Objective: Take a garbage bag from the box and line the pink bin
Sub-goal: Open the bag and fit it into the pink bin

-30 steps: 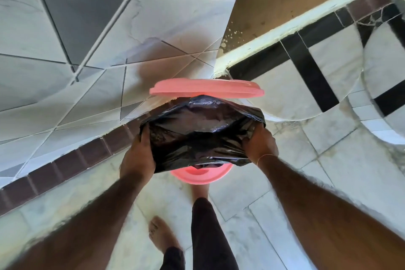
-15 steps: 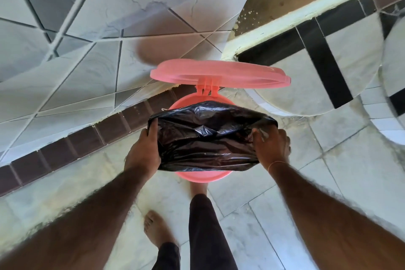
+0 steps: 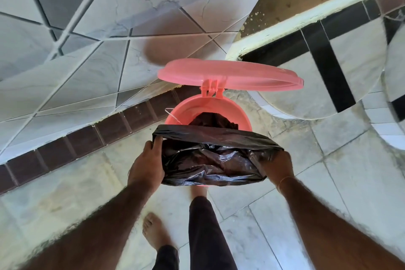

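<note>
Presently, I log one black garbage bag [image 3: 215,160], mouth stretched wide between my left hand [image 3: 145,165] and right hand [image 3: 277,165], both closed on its hem, its tail already hanging inside the pink pedal bin [image 3: 238,114] just beyond them, whose lid [image 3: 228,74] stands raised for access.

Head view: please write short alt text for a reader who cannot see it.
Two hands, left hand and right hand, stretch a black bag over the near rim of an open pink bin with raised lid, on a tiled floor.

Soft, even daylight, a faint shadow on the wall tiles [image 3: 162,50], wide-angle bending at edges, forearms slightly blurred.
</note>
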